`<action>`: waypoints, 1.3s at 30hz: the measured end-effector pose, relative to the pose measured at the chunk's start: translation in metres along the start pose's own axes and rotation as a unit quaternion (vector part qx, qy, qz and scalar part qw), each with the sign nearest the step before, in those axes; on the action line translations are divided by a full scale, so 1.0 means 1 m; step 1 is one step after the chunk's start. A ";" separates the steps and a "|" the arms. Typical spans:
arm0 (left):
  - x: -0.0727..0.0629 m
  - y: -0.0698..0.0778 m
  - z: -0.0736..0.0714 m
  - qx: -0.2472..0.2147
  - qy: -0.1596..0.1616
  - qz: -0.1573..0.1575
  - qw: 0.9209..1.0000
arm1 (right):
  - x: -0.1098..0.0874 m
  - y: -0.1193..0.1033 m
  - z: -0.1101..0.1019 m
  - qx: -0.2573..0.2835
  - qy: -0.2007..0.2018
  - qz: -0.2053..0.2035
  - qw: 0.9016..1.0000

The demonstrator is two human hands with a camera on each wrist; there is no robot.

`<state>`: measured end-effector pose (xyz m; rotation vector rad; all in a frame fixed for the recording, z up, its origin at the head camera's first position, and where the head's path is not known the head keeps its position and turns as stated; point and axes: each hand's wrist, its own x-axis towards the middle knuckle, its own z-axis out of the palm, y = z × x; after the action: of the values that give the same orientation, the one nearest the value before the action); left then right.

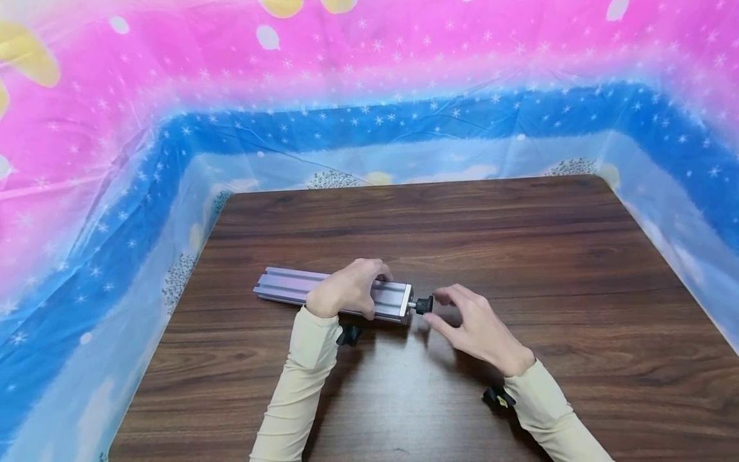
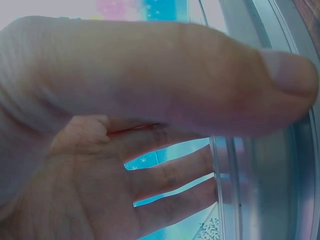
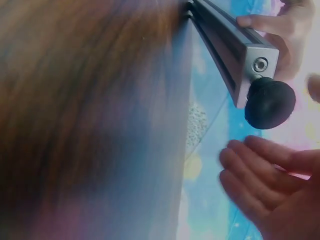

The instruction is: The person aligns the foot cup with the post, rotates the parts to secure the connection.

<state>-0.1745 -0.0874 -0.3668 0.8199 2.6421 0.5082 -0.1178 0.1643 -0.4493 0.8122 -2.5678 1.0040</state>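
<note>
A silver aluminium profile (image 1: 288,284) with long grooves lies across the middle of the table. My left hand (image 1: 352,289) grips it from above near its right end, thumb on the near side and fingers over the far side. A flat end plate (image 3: 245,87) caps that right end and carries a bolt head (image 3: 260,64). Out of the plate sticks a short rod with a round black knob (image 1: 424,305) on it. My right hand (image 1: 476,327) is just right of the knob, thumb and fingers spread around it. In the right wrist view the fingers (image 3: 265,185) are apart from the knob.
The dark wood-grain table (image 1: 548,256) has rounded far corners. Behind and beside it hangs a pink and blue patterned cloth (image 1: 369,122). Black straps with small devices (image 1: 498,398) sit at both wrists, below the cream sleeves (image 1: 312,359).
</note>
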 end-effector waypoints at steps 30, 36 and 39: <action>-0.001 0.000 -0.002 -0.007 0.002 0.004 1.000 | -0.001 0.000 0.001 0.011 0.014 -0.067 0.998; -0.001 -0.002 -0.001 -0.007 0.001 0.004 1.000 | -0.001 0.000 0.004 0.002 0.017 -0.073 0.997; -0.001 -0.002 -0.001 -0.007 0.003 0.005 1.000 | -0.001 0.001 0.005 -0.006 0.017 -0.062 0.998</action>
<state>-0.1749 -0.0896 -0.3669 0.8297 2.6389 0.5312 -0.1179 0.1620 -0.4543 0.9298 -2.4587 0.9568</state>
